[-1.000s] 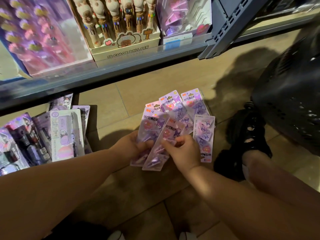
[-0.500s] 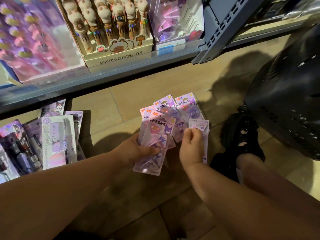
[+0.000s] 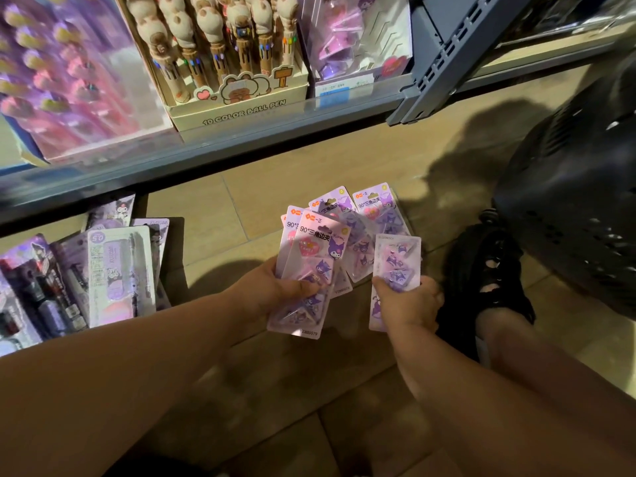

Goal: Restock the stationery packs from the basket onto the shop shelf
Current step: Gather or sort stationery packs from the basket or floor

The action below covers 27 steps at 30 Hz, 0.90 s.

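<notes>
My left hand (image 3: 275,290) grips a small stack of purple clip packs (image 3: 311,270) just above the floor, thumb across the front pack. My right hand (image 3: 409,304) pinches a single clip pack (image 3: 397,259) by its lower half, turned back side up. Two or three more clip packs (image 3: 371,215) lie fanned on the floor tiles behind both hands. The black basket (image 3: 571,208) stands at the right. The shop shelf (image 3: 241,139) runs across the top, with a slot of the same clip packs (image 3: 347,39) at its right end.
A box of 10-colour ball pens (image 3: 234,63) and pink pens (image 3: 62,80) fill the shelf. Purple pen-set packs (image 3: 113,270) are piled on the floor at the left. A foot in a black sandal (image 3: 485,280) rests beside the basket. A grey shelf post (image 3: 457,56) rises at the right.
The right hand let go of the packs in the left hand, moved right and took hold of the single pack lying on the floor. The left hand's packs closed into a stack.
</notes>
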Each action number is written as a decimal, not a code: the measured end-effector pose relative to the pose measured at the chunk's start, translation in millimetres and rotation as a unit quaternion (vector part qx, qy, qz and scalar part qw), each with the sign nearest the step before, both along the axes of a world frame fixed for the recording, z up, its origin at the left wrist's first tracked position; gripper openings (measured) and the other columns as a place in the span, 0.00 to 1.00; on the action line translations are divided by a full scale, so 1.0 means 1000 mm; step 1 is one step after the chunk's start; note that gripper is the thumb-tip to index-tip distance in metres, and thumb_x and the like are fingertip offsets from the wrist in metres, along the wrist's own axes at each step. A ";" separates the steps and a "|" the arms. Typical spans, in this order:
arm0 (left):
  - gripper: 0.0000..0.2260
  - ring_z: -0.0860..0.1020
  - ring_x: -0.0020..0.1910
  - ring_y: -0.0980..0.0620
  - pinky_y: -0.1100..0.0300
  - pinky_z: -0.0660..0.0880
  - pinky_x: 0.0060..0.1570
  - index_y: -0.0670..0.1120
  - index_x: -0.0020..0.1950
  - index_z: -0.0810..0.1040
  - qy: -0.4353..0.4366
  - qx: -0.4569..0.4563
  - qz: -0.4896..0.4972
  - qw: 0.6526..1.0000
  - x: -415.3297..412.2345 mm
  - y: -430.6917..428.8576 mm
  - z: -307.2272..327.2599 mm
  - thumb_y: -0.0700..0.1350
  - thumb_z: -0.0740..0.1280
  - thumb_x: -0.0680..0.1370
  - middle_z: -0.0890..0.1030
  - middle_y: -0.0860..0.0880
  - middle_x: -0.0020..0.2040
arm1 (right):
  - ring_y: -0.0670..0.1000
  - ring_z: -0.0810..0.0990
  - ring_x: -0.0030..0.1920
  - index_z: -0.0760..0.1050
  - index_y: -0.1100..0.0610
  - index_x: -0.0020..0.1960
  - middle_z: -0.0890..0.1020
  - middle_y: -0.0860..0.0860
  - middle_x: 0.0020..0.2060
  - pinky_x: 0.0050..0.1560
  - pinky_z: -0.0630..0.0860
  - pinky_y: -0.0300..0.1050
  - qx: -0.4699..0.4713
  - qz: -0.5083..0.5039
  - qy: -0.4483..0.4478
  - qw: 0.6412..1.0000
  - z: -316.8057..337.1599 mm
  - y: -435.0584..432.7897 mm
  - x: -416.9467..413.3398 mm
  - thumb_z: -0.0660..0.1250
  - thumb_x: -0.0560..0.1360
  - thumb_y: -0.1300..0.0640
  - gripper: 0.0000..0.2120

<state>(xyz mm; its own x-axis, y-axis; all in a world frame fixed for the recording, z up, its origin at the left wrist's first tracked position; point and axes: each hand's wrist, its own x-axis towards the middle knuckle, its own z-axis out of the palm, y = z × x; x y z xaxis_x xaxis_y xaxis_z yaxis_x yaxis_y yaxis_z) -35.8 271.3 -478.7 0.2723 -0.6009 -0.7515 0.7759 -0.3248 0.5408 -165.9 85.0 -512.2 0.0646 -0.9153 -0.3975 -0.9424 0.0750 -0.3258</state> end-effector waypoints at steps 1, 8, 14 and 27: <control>0.28 0.83 0.49 0.39 0.47 0.81 0.48 0.41 0.61 0.75 -0.003 0.004 -0.001 1.000 0.001 0.000 0.000 0.40 0.78 0.63 0.83 0.39 0.52 | 0.58 0.77 0.55 0.65 0.54 0.65 0.71 0.55 0.60 0.53 0.78 0.57 0.001 -0.003 -0.023 1.000 0.002 0.002 0.000 0.77 0.64 0.41 0.37; 0.24 0.82 0.47 0.38 0.40 0.77 0.57 0.38 0.56 0.78 -0.038 0.006 -0.012 0.999 0.024 -0.005 0.021 0.40 0.79 0.63 0.84 0.37 0.51 | 0.51 0.79 0.52 0.69 0.51 0.61 0.78 0.48 0.53 0.46 0.76 0.44 0.032 0.114 -0.249 0.961 0.050 0.001 0.031 0.77 0.64 0.44 0.31; 0.23 0.83 0.48 0.40 0.46 0.77 0.56 0.41 0.50 0.83 -0.092 -0.004 0.002 0.996 0.054 -0.006 0.056 0.47 0.82 0.59 0.85 0.41 0.48 | 0.48 0.81 0.47 0.69 0.51 0.60 0.81 0.49 0.51 0.46 0.78 0.40 0.145 0.299 -0.254 0.908 0.118 -0.029 0.096 0.78 0.67 0.53 0.27; 0.28 0.83 0.50 0.41 0.42 0.75 0.60 0.44 0.56 0.79 -0.115 -0.055 0.063 0.990 0.096 0.005 0.141 0.43 0.80 0.57 0.85 0.41 0.50 | 0.49 0.81 0.55 0.69 0.39 0.65 0.80 0.44 0.57 0.53 0.80 0.50 0.222 0.637 -0.028 0.737 0.285 -0.079 0.199 0.77 0.63 0.57 0.34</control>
